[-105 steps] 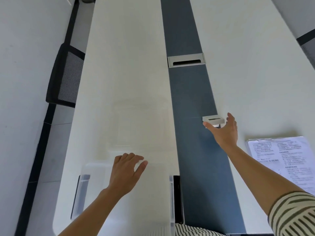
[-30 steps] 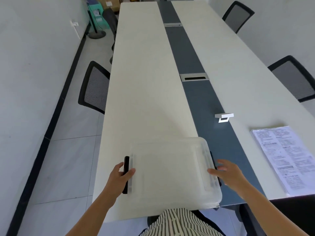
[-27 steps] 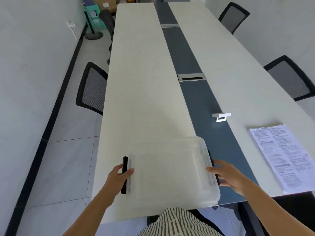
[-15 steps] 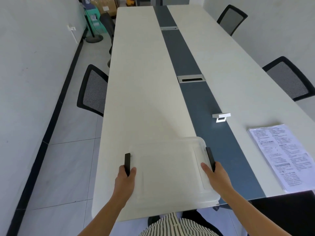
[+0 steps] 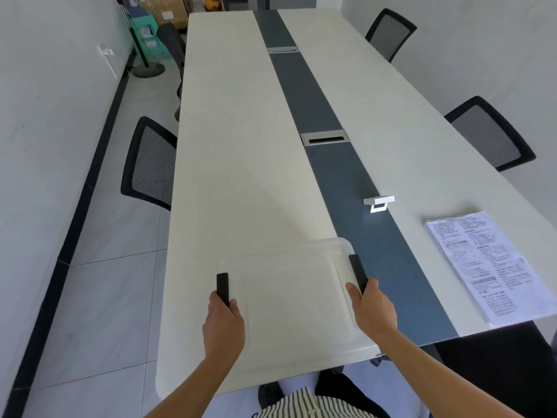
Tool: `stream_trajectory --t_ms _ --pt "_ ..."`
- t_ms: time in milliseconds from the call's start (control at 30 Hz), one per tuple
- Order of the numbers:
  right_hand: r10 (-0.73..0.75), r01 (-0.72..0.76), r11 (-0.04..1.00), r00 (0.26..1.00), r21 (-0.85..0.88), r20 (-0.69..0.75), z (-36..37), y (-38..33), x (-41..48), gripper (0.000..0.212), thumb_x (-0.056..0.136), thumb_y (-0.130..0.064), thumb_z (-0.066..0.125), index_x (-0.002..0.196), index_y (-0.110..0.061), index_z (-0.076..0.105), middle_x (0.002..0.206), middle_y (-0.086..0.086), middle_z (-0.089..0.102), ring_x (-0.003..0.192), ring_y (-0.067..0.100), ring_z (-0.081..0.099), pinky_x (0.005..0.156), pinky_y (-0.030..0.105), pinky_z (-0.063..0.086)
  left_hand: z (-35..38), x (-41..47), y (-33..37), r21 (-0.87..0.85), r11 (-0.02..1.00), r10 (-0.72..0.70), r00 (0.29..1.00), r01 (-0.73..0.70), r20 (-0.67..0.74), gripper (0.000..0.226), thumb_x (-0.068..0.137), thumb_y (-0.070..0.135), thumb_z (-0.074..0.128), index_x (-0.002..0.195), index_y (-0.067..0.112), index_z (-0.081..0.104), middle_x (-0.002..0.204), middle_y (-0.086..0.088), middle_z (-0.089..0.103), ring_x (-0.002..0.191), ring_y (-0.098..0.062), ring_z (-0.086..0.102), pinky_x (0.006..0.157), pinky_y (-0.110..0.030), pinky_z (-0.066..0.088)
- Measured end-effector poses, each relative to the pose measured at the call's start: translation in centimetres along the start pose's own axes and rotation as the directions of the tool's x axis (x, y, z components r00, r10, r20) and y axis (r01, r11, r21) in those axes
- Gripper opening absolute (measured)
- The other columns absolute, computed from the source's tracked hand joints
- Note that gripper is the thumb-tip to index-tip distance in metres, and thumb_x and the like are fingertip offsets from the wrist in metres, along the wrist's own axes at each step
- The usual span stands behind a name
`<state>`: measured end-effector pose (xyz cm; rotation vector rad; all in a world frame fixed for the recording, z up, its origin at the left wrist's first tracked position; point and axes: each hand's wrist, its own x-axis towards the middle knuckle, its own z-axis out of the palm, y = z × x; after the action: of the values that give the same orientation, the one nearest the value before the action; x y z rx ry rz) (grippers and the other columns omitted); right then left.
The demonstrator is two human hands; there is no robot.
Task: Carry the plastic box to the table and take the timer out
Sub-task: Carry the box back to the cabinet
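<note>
A clear plastic box (image 5: 289, 294) with a translucent lid lies flat on the near end of the long white table (image 5: 241, 164). It has a black latch on each short side. My left hand (image 5: 223, 327) is closed over the left latch (image 5: 222, 285), and my right hand (image 5: 372, 312) is closed over the right latch (image 5: 357, 271). The lid is on, and the timer is not visible through it.
A dark grey strip (image 5: 337, 164) with metal cable ports runs down the table's middle. A raised silver port flap (image 5: 379, 202) stands right of the box. A stack of printed papers (image 5: 482, 263) lies at the near right. Black mesh chairs (image 5: 150, 164) flank the table.
Over the last second both hands shifted from the box's sides onto the black latches and closed on them. The box has stayed put on the table's near end.
</note>
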<state>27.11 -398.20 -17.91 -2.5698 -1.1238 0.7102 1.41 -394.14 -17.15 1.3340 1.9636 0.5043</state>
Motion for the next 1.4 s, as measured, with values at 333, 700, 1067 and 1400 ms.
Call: stream_trajectory --t_ms 333,700,1067,1400 --pt "-0.119 0.108 0.987 0.989 0.122 0.086 -3.7 -0.9 -0.6 0.031 0.088 -0.044 0.055 0.084 -0.014 0.049 0.065 0.002 0.052 0.057 0.017 0.050 0.058 0.033 0.046 -4.0 -2.5 0.0 -0.190 0.981 -0.028 0.999 0.033 0.026 0.044 0.094 0.030 0.049 0.135 0.016 0.042 0.082 -0.001 0.060 0.067 -0.016 0.057 0.052 -0.027 0.041" --pt "-0.454 0.297 0.855 0.825 0.426 0.337 -8.0 -3.4 -7.1 0.050 0.086 -0.021 0.065 0.133 -0.031 0.048 0.093 0.018 0.065 0.072 0.029 0.057 0.061 0.030 0.045 -8.4 -16.1 -4.4 -0.535 0.829 -0.322 0.922 0.164 -0.217 0.038 0.089 0.022 0.058 0.127 0.024 0.052 0.088 -0.015 0.065 0.076 -0.032 0.060 0.063 -0.032 0.046" --pt "-0.618 0.471 0.783 0.510 0.407 0.598 -1.4 -7.2 -16.3 0.050 0.087 -0.018 0.066 0.133 -0.028 0.049 0.079 0.004 0.061 0.054 0.012 0.048 0.054 0.024 0.038 -10.1 -30.2 -14.2 -0.700 0.672 -0.645 0.654 0.239 -0.396 0.036 0.086 0.027 0.061 0.121 0.033 0.054 0.088 -0.016 0.068 0.080 -0.041 0.063 0.070 -0.050 0.053" --pt "-0.682 0.567 0.700 0.349 0.435 0.643 8.7 -15.3 -28.8 0.047 0.087 -0.020 0.065 0.131 -0.028 0.049 0.085 -0.002 0.063 0.072 0.013 0.060 0.058 0.023 0.042 -19.1 -33.3 -25.6 -0.764 0.624 -0.712 0.525 0.168 -0.466 0.033 0.087 0.018 0.062 0.117 0.032 0.056 0.092 -0.023 0.068 0.088 -0.045 0.062 0.071 -0.044 0.050"
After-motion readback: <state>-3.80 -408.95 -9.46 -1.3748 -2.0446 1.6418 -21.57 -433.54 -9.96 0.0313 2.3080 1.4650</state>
